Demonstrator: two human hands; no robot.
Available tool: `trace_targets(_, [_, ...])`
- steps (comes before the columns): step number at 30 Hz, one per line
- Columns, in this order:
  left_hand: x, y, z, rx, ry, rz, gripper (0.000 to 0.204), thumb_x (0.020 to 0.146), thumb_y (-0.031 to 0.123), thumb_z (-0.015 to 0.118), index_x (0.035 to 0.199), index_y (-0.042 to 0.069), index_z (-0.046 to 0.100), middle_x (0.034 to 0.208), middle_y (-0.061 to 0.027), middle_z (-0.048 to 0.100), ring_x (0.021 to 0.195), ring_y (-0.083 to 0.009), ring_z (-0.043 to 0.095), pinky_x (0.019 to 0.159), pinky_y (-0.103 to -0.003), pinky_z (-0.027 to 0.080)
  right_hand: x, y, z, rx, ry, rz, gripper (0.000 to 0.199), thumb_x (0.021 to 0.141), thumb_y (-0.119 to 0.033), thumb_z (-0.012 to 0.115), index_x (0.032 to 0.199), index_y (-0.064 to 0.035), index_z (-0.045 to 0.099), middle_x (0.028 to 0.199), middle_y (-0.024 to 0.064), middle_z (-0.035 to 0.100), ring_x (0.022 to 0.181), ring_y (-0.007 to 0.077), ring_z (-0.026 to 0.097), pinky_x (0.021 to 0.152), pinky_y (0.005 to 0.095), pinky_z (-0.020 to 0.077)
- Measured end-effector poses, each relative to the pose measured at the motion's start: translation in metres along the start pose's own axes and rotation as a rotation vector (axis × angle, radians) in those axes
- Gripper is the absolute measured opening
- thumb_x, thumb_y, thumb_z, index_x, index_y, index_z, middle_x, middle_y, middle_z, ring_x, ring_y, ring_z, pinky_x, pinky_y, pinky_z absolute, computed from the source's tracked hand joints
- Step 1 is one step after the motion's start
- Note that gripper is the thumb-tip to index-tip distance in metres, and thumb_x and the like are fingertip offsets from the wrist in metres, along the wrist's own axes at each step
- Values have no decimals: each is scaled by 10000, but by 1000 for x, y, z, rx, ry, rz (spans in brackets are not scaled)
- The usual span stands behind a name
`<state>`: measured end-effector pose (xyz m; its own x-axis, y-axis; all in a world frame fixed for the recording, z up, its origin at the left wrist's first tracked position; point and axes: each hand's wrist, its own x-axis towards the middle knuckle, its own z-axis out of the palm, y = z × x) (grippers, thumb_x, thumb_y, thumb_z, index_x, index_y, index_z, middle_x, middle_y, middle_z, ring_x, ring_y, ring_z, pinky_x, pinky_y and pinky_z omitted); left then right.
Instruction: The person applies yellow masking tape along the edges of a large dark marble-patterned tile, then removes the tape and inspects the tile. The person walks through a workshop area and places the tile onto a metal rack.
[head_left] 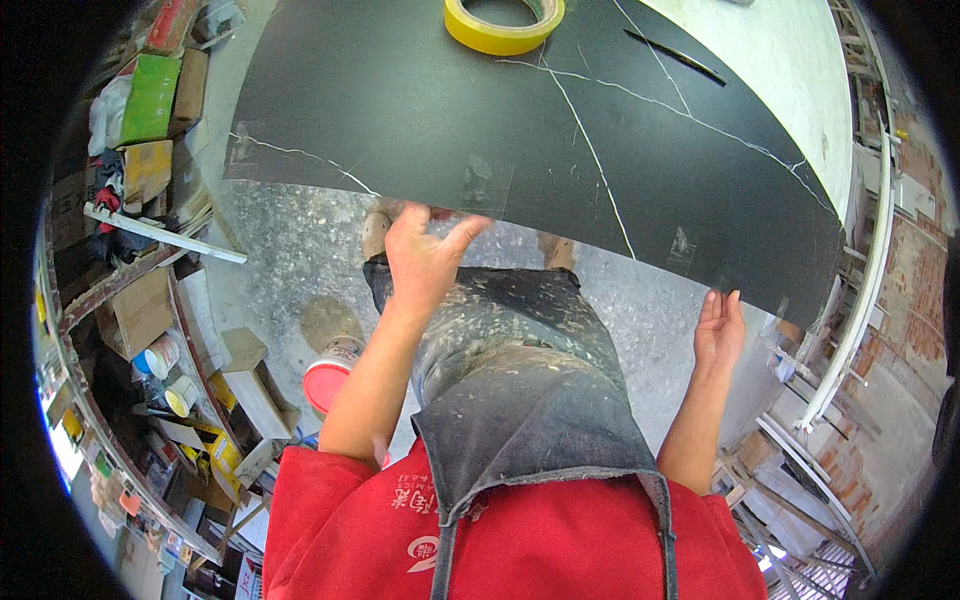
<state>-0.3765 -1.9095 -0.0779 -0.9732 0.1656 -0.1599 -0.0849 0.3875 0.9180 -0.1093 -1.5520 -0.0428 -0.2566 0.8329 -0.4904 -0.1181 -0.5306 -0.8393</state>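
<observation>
A black slab (400, 110) with thin white veins lies in front of me, its near edge slanting down to the right. My left hand (425, 255) is at that edge, left of the middle. Its thumb is stretched out and apart, and the other fingers are partly hidden at the edge. Farther right, my right hand (720, 335) has its fingers extended, palm up, with the tips at the slab's edge. A roll of yellow tape (500, 38) rests on the far part of the slab. A thin black pen (675, 56) lies to the right of it.
Boxes and a green package (150, 98) are piled at the left, near a white strip (165, 233). A bucket with a red rim (325, 385) stands by my left forearm. Shelves with tubs line the lower left. A brick wall (905, 310) and a pale rail (862, 290) are at the right.
</observation>
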Motion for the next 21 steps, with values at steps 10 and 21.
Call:
trace_targets(10, [-38,63,-3,-965,-47,-590,238,947,71,627,1143,-60,592,1089,-184,670,983,-291,677,836,-420,580,-11,0,11,20,-48,6,137,995,-122,594,1093,-28,581,1067,95,665,968,203,655,865,330,569])
trace_targets(21, [-30,47,2,-1110,-104,-574,195,979,138,591,1089,-17,632,1126,-162,677,1045,-299,657,921,-434,553,-19,7,22,95,20,-28,110,973,-68,602,1058,-24,548,936,103,649,834,235,681,764,394,621])
